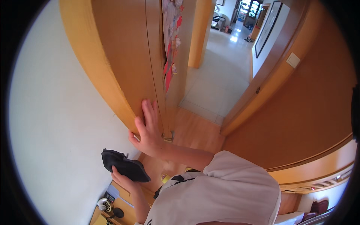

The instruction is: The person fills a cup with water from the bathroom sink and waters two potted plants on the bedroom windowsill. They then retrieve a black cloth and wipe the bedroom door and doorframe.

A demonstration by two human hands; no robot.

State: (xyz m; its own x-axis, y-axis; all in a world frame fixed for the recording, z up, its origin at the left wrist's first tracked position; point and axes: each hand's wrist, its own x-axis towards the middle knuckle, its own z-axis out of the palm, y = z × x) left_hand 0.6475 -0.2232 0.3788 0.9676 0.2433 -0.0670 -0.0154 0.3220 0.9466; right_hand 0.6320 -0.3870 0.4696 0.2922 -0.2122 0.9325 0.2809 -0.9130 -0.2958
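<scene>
My left hand (123,179) holds a black zipped fabric pouch (125,166) in front of the white wall. The thumb lies across the pouch, and the other fingers are mostly hidden behind it. Higher up, my right hand (149,136) rests with spread fingers against a brown wooden door panel (123,56) and its lighter wooden frame edge (84,42). A brass-coloured door handle (168,137) sits just right of the right wrist.
Beyond the doorway runs a tiled hallway floor (219,76). Character stickers (171,45) decorate the door side. A light switch (293,60) is on the right. Lower left, a wooden desk (123,194) bears a phone-like device (109,197) and headphones (102,204). Yellow slippers (165,178) are on my feet.
</scene>
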